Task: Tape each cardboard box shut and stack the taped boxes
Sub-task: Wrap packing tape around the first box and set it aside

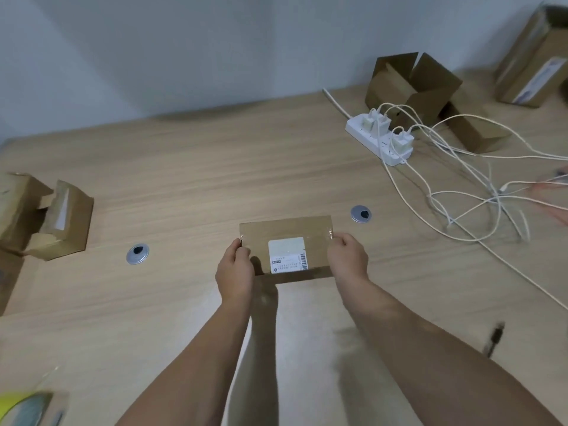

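one closed cardboard box sits at the near middle of the counter, with a white label on its top and clear tape running across it, crinkled at both short ends. two grips are on it. the left grip is clamped on the box's left end, thumb on top and fingers curled round the side. the right grip is clamped on the right end in the same way. whether the box rests on the counter or is lifted just above it, i cannot tell.

two torn boxes stand touching each other at the left edge. one open box stands at the far right with its flaps up, and a further piece of cardboard lies just right of it. one more box is in the far right corner.

one white power strip lies in front of the open box with three chargers plugged in, and loose white cables trail off to the right. two round grey grommets are set in the counter, one on each side of the held box. one blurred yellow tape roll shows at the near left corner.
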`<action>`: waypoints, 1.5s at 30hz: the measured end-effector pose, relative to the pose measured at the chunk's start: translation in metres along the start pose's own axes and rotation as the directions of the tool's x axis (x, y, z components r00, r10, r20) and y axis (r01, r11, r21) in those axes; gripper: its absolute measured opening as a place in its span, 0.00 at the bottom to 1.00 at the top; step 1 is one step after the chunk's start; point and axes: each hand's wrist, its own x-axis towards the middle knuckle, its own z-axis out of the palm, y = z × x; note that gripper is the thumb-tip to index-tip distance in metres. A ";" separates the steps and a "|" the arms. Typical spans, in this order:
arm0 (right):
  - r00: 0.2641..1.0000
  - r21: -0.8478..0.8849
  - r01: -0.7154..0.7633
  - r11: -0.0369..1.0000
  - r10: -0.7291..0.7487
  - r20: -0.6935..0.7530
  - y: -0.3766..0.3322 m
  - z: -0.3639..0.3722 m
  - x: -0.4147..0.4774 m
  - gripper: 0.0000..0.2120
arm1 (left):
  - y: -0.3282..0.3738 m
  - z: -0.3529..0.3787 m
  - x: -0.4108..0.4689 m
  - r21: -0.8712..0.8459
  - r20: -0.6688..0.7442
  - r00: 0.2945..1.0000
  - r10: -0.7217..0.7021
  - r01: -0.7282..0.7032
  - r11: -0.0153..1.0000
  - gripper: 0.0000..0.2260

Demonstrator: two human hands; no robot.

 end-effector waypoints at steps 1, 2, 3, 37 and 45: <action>1.000 0.019 -0.004 1.000 0.004 -0.007 -0.006 0.001 0.011 0.17 | 0.005 0.009 0.009 0.009 0.004 1.000 0.005 -0.005 1.000 0.21; 1.000 0.033 0.001 0.999 -0.001 -0.011 -0.011 0.001 0.020 0.17 | 0.006 0.015 0.019 0.013 0.006 1.000 0.007 -0.007 1.000 0.23; 1.000 0.036 0.003 0.999 -0.003 -0.012 -0.015 0.003 0.029 0.17 | 0.008 0.021 0.027 0.021 0.010 1.000 0.003 -0.003 1.000 0.24; 0.982 -0.182 0.185 0.966 -0.187 0.002 -0.051 0.071 0.169 0.21 | 0.049 0.109 0.164 0.199 0.146 0.988 0.058 -0.087 0.976 0.23; 0.969 -0.173 0.235 0.957 -0.215 0.126 -0.045 0.073 0.099 0.19 | 0.039 0.056 0.129 0.190 0.070 0.996 0.048 -0.060 0.980 0.24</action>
